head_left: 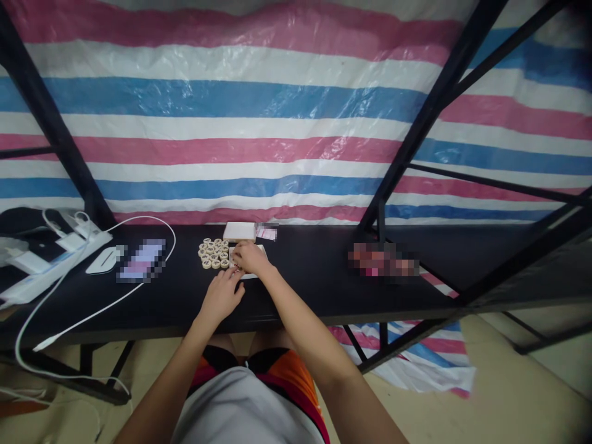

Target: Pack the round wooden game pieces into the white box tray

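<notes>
Several round pale wooden game pieces [213, 253] lie in a cluster on the black table [314, 277]. My right hand [248, 256] rests at the right edge of that cluster, over a white sheet [259, 250], fingers curled onto pieces I cannot make out. Just below it, my left hand [222, 295] lies on the table with its fingers stretched toward the pieces, touching the sheet's near edge. A small white box [239, 231] stands behind the pieces.
At the left are a white mouse [103, 260], a phone [141, 260], a white power strip [55, 259] and white cables [92, 314]. Black metal frame bars [416, 142] rise on the right. A striped tarp [259, 123] hangs behind.
</notes>
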The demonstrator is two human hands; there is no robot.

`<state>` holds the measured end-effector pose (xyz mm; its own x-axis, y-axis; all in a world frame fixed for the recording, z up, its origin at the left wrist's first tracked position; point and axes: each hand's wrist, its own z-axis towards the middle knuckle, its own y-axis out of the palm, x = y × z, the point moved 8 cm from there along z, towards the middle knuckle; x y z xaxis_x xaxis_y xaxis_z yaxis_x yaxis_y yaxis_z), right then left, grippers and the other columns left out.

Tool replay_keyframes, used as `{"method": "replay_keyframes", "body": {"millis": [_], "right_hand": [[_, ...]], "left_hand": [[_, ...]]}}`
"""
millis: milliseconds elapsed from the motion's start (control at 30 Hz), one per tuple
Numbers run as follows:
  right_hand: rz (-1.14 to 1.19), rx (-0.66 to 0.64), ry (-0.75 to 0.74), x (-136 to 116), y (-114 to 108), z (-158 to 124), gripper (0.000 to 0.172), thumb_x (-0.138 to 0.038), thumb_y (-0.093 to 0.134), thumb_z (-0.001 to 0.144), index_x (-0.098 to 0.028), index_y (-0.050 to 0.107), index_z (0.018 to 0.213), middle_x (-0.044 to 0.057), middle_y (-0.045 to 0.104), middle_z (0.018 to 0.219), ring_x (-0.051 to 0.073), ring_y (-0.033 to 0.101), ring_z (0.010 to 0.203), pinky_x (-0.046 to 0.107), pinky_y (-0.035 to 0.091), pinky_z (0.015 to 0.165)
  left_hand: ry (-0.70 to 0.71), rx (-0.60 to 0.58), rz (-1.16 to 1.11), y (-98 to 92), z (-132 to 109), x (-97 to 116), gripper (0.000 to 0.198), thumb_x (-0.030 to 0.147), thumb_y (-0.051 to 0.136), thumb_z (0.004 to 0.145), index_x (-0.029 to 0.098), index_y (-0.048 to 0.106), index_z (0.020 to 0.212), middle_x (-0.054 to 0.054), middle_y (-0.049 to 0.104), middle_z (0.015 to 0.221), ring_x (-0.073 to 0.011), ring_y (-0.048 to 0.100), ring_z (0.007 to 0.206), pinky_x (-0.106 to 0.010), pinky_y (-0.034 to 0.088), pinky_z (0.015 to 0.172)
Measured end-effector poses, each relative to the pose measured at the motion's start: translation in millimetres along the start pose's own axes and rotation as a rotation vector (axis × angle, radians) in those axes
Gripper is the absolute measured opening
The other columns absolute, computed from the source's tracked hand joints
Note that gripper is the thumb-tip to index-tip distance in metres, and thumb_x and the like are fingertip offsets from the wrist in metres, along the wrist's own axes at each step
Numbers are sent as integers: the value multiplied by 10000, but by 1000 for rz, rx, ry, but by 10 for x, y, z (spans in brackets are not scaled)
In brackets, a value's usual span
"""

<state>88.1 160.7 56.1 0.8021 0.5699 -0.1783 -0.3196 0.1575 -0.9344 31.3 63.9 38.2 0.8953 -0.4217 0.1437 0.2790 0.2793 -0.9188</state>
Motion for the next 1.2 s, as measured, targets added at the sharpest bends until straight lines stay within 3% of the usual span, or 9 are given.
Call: {"method": "replay_keyframes", "body": {"millis": [233,467,633,733,833,933,1067,1200], "right_hand": [[7,28,32,113,-84,-142,312,-290,404,945,-190,669,1077,69,668,1091,179,561,1007,265,393,861],[-59,-18,0,-22,-37,-130,380,-350,358,964,-166,689,1000,92,671,1067,189,550,1007,288,371,893],[8,13,-15,9,-49,-104,324,-309,397,943,-175,686,1005,79,663,1061,184,552,1000,284,378,897],[57,129,60,261,-197,-137,312,-230,395,927,-177,637,1116,78,631,1127,178,528,1059,276,369,935],[38,231,289,737,-318,-255,381,-144,339,911,-151,583,1204,106,583,1217,194,497,1127,291,360,971],[-20,146,477,1136,-213,-380,422,-155,341,907,-158,524,1286,127,523,1309,237,505,1128,338,398,936],[-61,16,428,1256,25,-367,462,-247,364,931,-200,414,1387,89,419,1435,264,413,1254,379,380,976],[-60,-12,383,1229,112,-287,489,-324,349,952,-183,358,1420,89,452,1413,248,347,1314,374,327,1028]], "left_hand": [[-2,3,5,-22,5,12,345,226,452,884,202,597,1196,-85,571,1261,-250,533,1066,-379,435,925],[0,-3,3,-8,8,9,358,222,456,879,205,583,1214,-90,575,1249,-244,532,1062,-378,437,922],[1,-1,-2,-12,5,7,356,217,457,878,205,584,1211,-90,572,1255,-244,532,1067,-384,434,930],[-8,-2,4,-11,2,5,347,231,453,884,208,590,1202,-89,564,1270,-246,529,1083,-384,432,935],[-6,-1,-2,-6,-3,7,349,237,445,891,204,589,1208,-87,563,1275,-245,528,1096,-379,430,942],[-14,4,-6,-6,-6,-3,352,237,448,890,207,590,1211,-86,565,1275,-246,529,1095,-379,435,937],[-17,3,-10,-12,-6,-1,349,231,452,887,203,597,1203,-90,565,1278,-253,534,1080,-392,442,929],[-6,3,-20,-23,-8,11,351,221,448,886,192,596,1203,-102,566,1272,-256,535,1080,-402,442,931]]}}
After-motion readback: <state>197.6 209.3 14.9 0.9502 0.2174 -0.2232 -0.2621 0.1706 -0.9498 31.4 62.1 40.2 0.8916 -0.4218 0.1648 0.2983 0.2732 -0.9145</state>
